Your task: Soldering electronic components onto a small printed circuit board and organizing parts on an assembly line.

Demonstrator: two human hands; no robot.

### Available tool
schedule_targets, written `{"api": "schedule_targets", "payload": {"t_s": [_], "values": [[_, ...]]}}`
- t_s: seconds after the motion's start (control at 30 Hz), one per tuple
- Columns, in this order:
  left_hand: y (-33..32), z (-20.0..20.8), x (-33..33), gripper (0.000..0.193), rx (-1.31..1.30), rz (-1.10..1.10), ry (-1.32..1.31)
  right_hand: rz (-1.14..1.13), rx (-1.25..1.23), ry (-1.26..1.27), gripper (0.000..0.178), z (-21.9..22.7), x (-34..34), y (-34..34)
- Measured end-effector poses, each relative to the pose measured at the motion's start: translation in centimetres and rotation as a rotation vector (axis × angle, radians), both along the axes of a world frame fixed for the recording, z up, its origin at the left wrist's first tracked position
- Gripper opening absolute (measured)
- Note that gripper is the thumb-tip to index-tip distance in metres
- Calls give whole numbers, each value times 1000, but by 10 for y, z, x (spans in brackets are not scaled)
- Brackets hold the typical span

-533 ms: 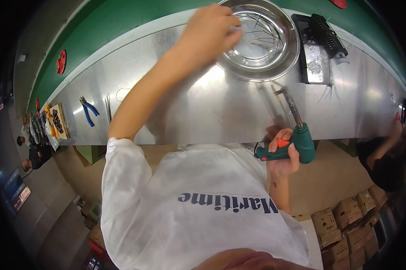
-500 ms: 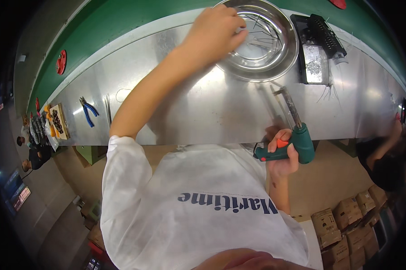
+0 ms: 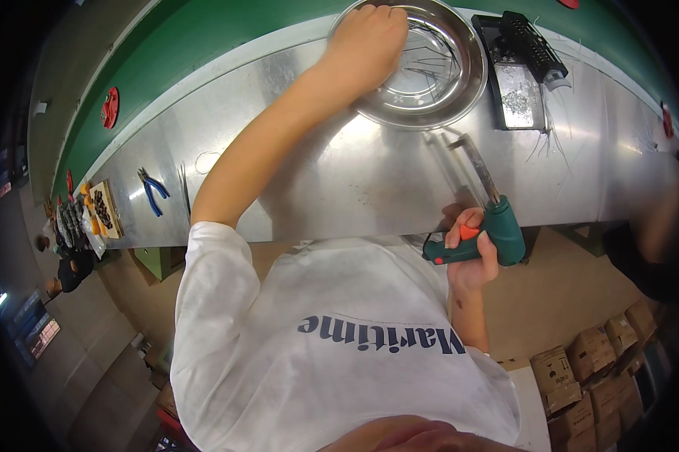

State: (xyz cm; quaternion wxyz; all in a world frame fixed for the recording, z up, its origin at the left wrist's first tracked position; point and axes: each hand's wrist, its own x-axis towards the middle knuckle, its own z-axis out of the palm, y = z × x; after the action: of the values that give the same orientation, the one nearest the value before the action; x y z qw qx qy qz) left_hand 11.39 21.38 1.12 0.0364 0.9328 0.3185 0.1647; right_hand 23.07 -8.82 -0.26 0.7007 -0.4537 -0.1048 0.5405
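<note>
My left hand (image 3: 366,49) reaches over the left side of a round steel bowl (image 3: 430,120), its fingers curled down inside the rim. Those fingertips are hidden, so I cannot see what they pinch. Thin dark wire pieces (image 3: 433,64) lie in the bowl to the right of that hand. At the table's front edge, my right hand (image 3: 471,252) grips a green soldering gun (image 3: 507,233) by its handle, with the fingers around the orange trigger. Its metal barrel points up and away, the tip just short of the bowl.
A black soldering stand (image 3: 531,45) with a silvery tray (image 3: 520,98) stands right of the bowl, loose wires beside it. Blue-handled pliers (image 3: 154,193) and tweezers (image 3: 184,188) lie left. Farther left is a wooden block (image 3: 113,207) with dark pieces. Another person's blurred arm (image 3: 659,200) is at right.
My left hand has gone from spread fingers over the bowl's left side to curled fingers deeper inside it. The soldering gun stays in my right hand; the view has shifted slightly.
</note>
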Motion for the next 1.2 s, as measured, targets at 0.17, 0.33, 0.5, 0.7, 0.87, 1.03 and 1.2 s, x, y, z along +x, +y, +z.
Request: {"api": "schedule_targets", "payload": {"t_s": [0.17, 0.33, 0.5, 0.7, 0.87, 1.03, 1.2], "values": [[-9, 3, -16, 12, -97, -38, -245, -8, 18, 26, 29, -2, 0, -1], [-25, 6, -35, 23, -144, 64, -250, -18, 7, 36, 27, -1, 0, -1], [-119, 54, -64, 13, -595, 38, -423, -21, 6, 15, 23, 5, -6, 9], [-180, 54, -85, 10, -1021, 99, -503, 155, -41, -203, 29, 31, -30, 40], [-190, 48, -99, 10, -1041, 121, -528, 226, -5, -291, 35, 34, -40, 51], [-196, 42, -109, 11, -995, 80, -543, 269, -126, -447, 37, 35, -46, 53], [-197, 35, -115, 12, -1011, 116, -572, 217, -91, -370, 42, 37, -52, 53]]}}
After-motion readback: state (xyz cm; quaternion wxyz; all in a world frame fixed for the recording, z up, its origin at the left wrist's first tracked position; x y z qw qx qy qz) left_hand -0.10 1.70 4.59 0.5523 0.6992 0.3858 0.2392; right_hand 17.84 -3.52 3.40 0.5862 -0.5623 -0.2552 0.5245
